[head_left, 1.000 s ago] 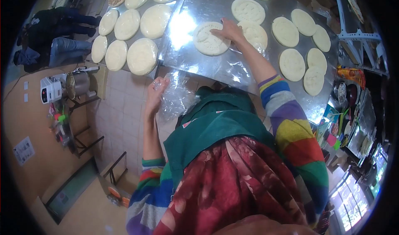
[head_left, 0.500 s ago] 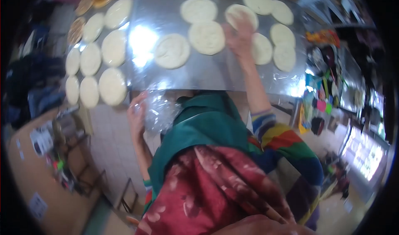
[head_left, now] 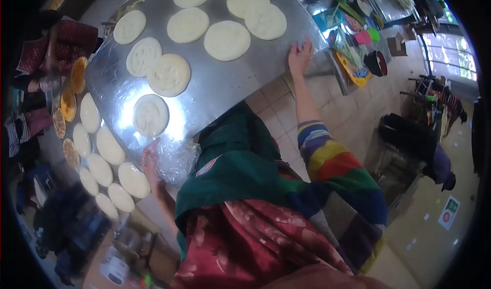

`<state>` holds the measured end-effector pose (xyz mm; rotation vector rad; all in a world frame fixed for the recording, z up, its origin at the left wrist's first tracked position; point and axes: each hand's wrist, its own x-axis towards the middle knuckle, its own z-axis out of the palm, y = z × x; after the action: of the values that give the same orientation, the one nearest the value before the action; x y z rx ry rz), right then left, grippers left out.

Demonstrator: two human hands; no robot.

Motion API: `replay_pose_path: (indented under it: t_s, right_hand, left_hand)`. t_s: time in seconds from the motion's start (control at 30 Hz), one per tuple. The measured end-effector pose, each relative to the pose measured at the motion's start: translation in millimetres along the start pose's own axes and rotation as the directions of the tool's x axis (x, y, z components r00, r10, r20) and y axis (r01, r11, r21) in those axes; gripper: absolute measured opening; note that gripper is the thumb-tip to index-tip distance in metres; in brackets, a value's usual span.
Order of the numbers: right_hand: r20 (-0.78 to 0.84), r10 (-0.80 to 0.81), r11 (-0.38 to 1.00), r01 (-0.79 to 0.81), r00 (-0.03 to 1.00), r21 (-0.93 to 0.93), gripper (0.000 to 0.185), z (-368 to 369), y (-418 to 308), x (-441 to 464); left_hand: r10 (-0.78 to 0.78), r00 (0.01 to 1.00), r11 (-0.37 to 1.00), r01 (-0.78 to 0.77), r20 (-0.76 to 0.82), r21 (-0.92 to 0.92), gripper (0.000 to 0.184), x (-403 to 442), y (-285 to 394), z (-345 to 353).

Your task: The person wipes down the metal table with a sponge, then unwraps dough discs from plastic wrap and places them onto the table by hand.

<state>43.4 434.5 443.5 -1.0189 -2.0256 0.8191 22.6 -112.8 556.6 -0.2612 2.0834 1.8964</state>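
Note:
Crumpled clear plastic [head_left: 176,159] is gripped in my left hand [head_left: 151,162], beside the metal table's near edge. My right hand [head_left: 300,57] is at the right part of the metal table [head_left: 240,79], fingers apart, with nothing in it. Several round flat doughs lie on the table. The nearest to my left hand is one dough round [head_left: 151,115] with a pressed surface. Closest to my right hand is another round [head_left: 265,21], which overlaps its neighbour [head_left: 247,3].
More dough rounds [head_left: 110,145] and topped orange ones [head_left: 68,105] lie at the left. Beyond them stand people [head_left: 59,46]. A side table at the right holds a yellow packet [head_left: 354,72], a dark bowl [head_left: 376,63] and a pink cup [head_left: 362,37]. Another person [head_left: 440,169] is at the far right.
The view has swung to the right. My right hand has left the dough rounds and moved to the table's near right edge. My left hand still holds the plastic.

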Motion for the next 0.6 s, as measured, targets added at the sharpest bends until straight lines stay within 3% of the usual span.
replay_pose_path:
  t_s: [0.07,0.2,0.37,0.47,0.57,0.6]
  right_hand:
    - [-0.021,-0.060,0.998,0.060,0.998,-0.032,0.043,5.3,-1.1,0.2]
    - [-0.035,0.036,0.998,-0.038,0.999,-0.048,0.031,4.0,15.8,7.7]
    - [0.012,-0.099,0.994,0.099,0.995,-0.035,0.022,-0.6,21.4,28.6]
    - [0.167,-0.050,0.999,0.046,0.985,0.026,0.022,-12.7,16.2,35.1]
    - [0.253,-0.157,0.986,0.137,0.955,0.095,0.034,-17.9,23.1,38.2]
    - [0.185,-0.048,0.975,0.006,0.981,0.224,0.039,-16.2,24.6,40.5]
  left_hand:
    - [0.012,0.999,1.000,-0.012,0.039,-0.001,0.027,4.7,11.3,17.4]
    - [-0.017,0.997,0.998,0.012,0.080,0.062,0.023,7.5,22.0,32.2]
    - [-0.068,0.997,0.997,0.067,0.048,0.027,0.020,9.5,29.0,57.8]
    - [-0.133,0.989,0.975,0.120,0.059,0.187,0.021,13.3,45.9,97.5]
    - [-0.057,0.991,0.969,0.026,0.120,0.245,0.026,14.9,76.8,164.7]
    - [-0.102,0.983,0.970,0.065,0.153,0.233,0.028,18.6,81.4,178.7]
